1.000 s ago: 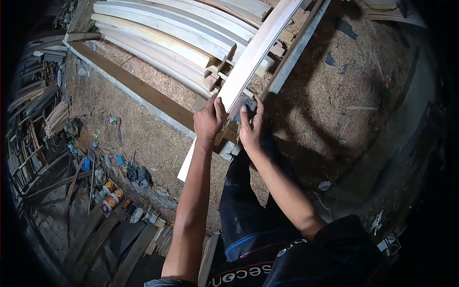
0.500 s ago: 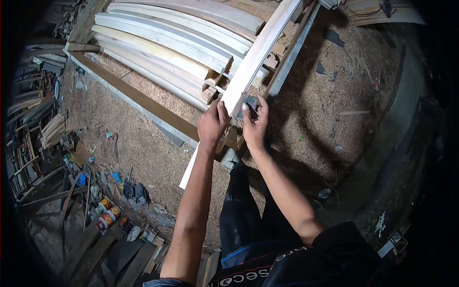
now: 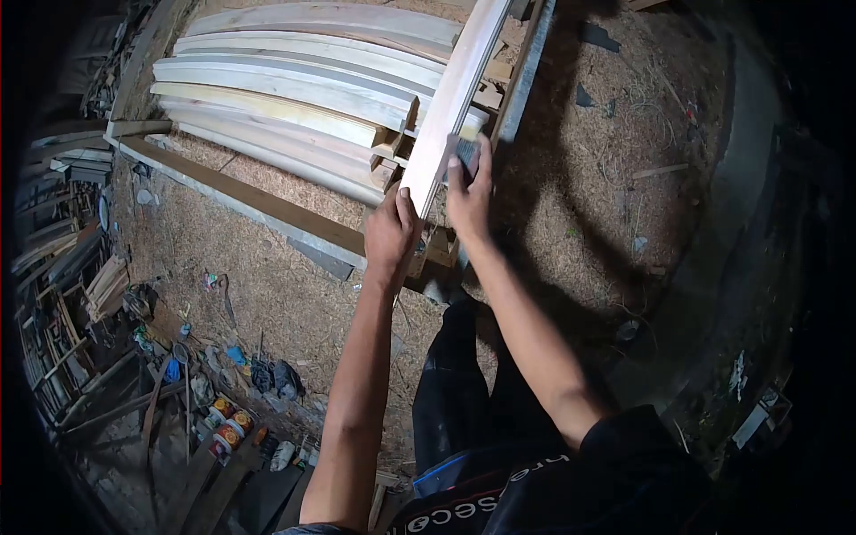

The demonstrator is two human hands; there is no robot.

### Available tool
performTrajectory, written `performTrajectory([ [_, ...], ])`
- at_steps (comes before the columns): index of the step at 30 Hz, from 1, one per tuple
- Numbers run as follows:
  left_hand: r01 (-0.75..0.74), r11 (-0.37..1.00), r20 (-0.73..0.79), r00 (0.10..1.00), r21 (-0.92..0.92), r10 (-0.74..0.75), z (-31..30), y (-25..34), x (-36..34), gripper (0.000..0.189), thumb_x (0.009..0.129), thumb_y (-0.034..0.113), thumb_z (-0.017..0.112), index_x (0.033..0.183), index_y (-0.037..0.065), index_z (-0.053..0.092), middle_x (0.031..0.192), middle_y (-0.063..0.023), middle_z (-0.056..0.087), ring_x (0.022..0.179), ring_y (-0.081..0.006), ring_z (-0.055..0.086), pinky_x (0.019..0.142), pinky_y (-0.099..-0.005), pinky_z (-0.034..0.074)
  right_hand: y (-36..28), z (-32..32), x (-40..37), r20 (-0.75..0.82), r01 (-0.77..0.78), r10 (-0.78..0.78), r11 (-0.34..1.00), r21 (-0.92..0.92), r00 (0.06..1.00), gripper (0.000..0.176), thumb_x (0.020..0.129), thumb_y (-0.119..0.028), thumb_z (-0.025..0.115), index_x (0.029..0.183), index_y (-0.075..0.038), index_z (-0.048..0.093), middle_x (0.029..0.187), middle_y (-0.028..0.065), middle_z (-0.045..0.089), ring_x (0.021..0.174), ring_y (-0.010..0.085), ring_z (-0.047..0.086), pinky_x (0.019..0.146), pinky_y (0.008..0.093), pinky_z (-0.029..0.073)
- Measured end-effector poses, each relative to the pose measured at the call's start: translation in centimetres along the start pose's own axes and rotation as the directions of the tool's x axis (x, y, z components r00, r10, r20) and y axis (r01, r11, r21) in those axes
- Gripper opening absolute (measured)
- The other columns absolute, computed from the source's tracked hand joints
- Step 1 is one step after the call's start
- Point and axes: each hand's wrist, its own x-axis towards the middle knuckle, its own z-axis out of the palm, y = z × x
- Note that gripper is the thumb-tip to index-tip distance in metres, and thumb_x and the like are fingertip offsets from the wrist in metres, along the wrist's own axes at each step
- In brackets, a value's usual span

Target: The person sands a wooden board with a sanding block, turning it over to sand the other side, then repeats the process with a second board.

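Note:
A long pale wooden board (image 3: 453, 89) with a grooved right edge runs away from me across a support frame. My left hand (image 3: 390, 234) is closed on the near part of this board, its thumb on top. On the right edge, my right hand (image 3: 470, 198) presses a dark grey piece of sandpaper (image 3: 464, 152), which looks folded or wrapped round a block. The thumb lies on top of the sandpaper and the fingers curl along its right side. Its underside is hidden.
Several planed boards (image 3: 294, 85) lie stacked to the left of the held board. A wooden beam (image 3: 259, 194) edges the shavings-covered ground. Scrap wood (image 3: 58, 259) piles up at the far left, with paint cans (image 3: 230, 426) below. Dark offcuts (image 3: 599, 37) lie at the right.
My right hand has slid the sandpaper forward along the board's edge, away from me. My left hand still holds the board. The whole view has shifted slightly.

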Motion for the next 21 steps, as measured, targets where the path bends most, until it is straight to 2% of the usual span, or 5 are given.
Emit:
performTrajectory([
  [1, -0.007, 1.0, -0.009, 1.0, -0.001, 0.007, 0.0, 0.1, -0.1, 0.042, 0.106, 0.038, 0.041, 0.121, 0.009, 0.067, 0.076, -0.0271, 0.066, 0.073, -0.0485, 0.066, 0.065, -0.0531, 0.052, 0.2, 0.4, -1.4, -0.049, 0.116, -0.117, 0.993, -0.019, 0.992, 0.06, 0.101, -0.02, 0.059, 0.15, 0.002, 0.032, 0.15, 0.0253, 0.041, 0.14, 0.033, 0.041, 0.116, 0.0424, 0.032],
  [4, -0.014, 1.0, -0.023, 1.0, -0.012, 0.014, 0.2, -0.1, -0.2, 0.04, 0.106, 0.036, 0.042, 0.118, 0.007, 0.068, 0.076, -0.0279, 0.066, 0.073, -0.0488, 0.066, 0.064, -0.0531, 0.052, 0.0, 0.6, -6.5, -0.006, -0.014, 0.014, 1.0, 0.017, 1.0, 0.058, 0.101, -0.014, 0.056, 0.15, 0.005, 0.029, 0.144, 0.0289, 0.044, 0.138, 0.0346, 0.043, 0.118, 0.0416, 0.029],
  [12, -0.019, 0.998, -0.039, 0.999, 0.054, 0.021, 1.4, -2.4, 0.0, 0.041, 0.105, 0.037, 0.043, 0.116, 0.006, 0.067, 0.08, -0.0284, 0.067, 0.076, -0.0493, 0.066, 0.065, -0.0537, 0.052, 0.2, 0.8, -2.2, -0.123, 0.116, -0.106, 0.99, 0.076, 0.987, 0.055, 0.099, -0.018, 0.063, 0.144, 0.002, 0.039, 0.138, 0.0211, 0.05, 0.129, 0.0284, 0.049, 0.11, 0.0386, 0.038],
  [16, -0.011, 0.999, -0.004, 1.0, 0.044, 0.011, 1.0, -1.8, -0.2, 0.043, 0.105, 0.039, 0.042, 0.118, 0.005, 0.067, 0.08, -0.0273, 0.067, 0.078, -0.0479, 0.066, 0.068, -0.0528, 0.052, 0.1, 0.3, -2.0, -0.072, 0.108, -0.108, 0.994, -0.005, 0.991, 0.054, 0.099, -0.01, 0.059, 0.145, 0.003, 0.034, 0.137, 0.0262, 0.05, 0.132, 0.0318, 0.048, 0.109, 0.0384, 0.039],
  [21, -0.012, 0.993, 0.017, 1.0, -0.117, 0.014, 0.5, -2.9, -0.1, 0.043, 0.105, 0.038, 0.045, 0.123, 0.004, 0.067, 0.083, -0.026, 0.069, 0.079, -0.0398, 0.07, 0.071, -0.0451, 0.054, 0.5, 0.6, -8.4, 0.002, 0.027, -0.027, 0.998, 0.052, 1.0, 0.057, 0.102, -0.018, 0.056, 0.149, 0.002, 0.03, 0.138, 0.0261, 0.047, 0.131, 0.0338, 0.048, 0.111, 0.0433, 0.037],
])
